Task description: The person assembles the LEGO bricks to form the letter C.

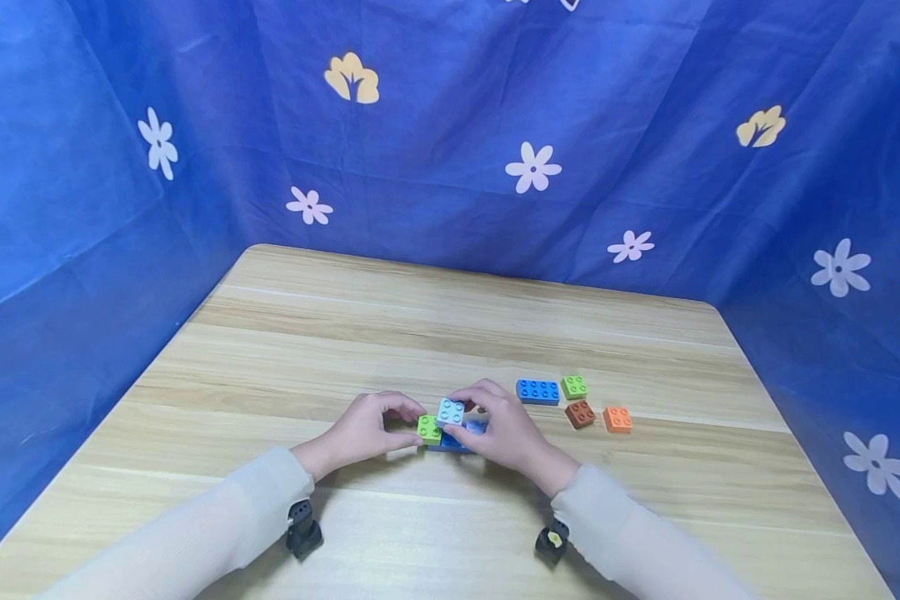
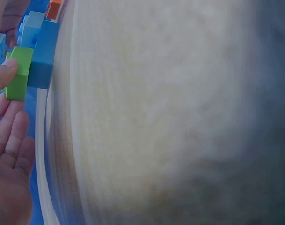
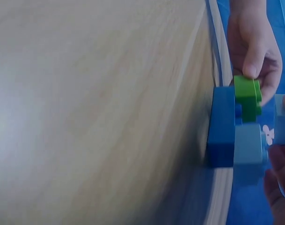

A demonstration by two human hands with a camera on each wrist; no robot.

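Note:
A long blue building brick [image 1: 453, 444] lies on the table with two small bricks on its studs: a green brick [image 1: 429, 430] at the left end and a light blue brick [image 3: 247, 145] at the right end. My left hand [image 1: 366, 429] pinches the green one between thumb and fingers. A second light blue brick [image 1: 450, 412] is held between thumb and fingers of my right hand [image 1: 506, 429]. It hangs above the gap between the two mounted bricks, apart from the long brick in the right wrist view. My right hand partly hides the mounted light blue brick in the head view.
Right of my hands lie another long blue brick [image 1: 537, 392], a green brick [image 1: 574, 387], a brown brick [image 1: 580, 414] and an orange brick [image 1: 617, 419]. The wooden table [image 1: 330, 333] is bordered by a blue flowered cloth [image 1: 435, 167] behind and at the sides.

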